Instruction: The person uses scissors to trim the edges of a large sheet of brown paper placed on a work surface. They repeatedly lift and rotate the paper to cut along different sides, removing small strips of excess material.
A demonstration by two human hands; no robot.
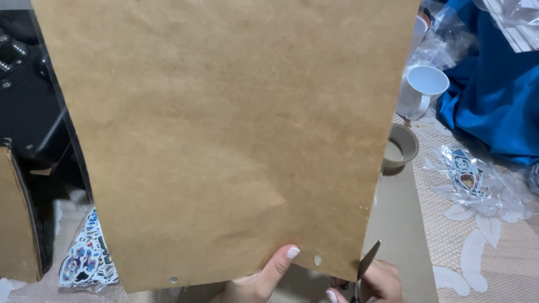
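Kraft paper fills most of the view: a large brown sheet point(224, 134) held upright and close to the camera, so that it hides nearly everything behind it. Two small punched holes sit near its bottom edge. The left hand point(261, 278), at 6 o'clock, pinches that lower edge, thumb pressed on the near face and the other fingers out of sight behind; holding it there seems to keep the sheet taut and steady for the blade. The right hand point(376, 283), just toward 5 o'clock, is closed round the handles of a pair of scissors point(366, 266), whose blade points up and touches the sheet's lower right corner. Whether the blades stand apart or together cannot be told, since only one tip shows.

At 2 o'clock a white mug point(422, 92) stands on the lace tablecloth point(477, 247), with a small grey-brown bowl point(400, 147) below it at 3 o'clock, both well apart from the hands. Blue cloth point(488, 106) is heaped at the right edge, and a clear plastic packet with a cartoon sticker point(466, 177) lies just under it. At 8 o'clock a pile of colourful stickers point(87, 261) in clear wrap rests beside a dark box point(33, 140), partly hidden by the sheet.
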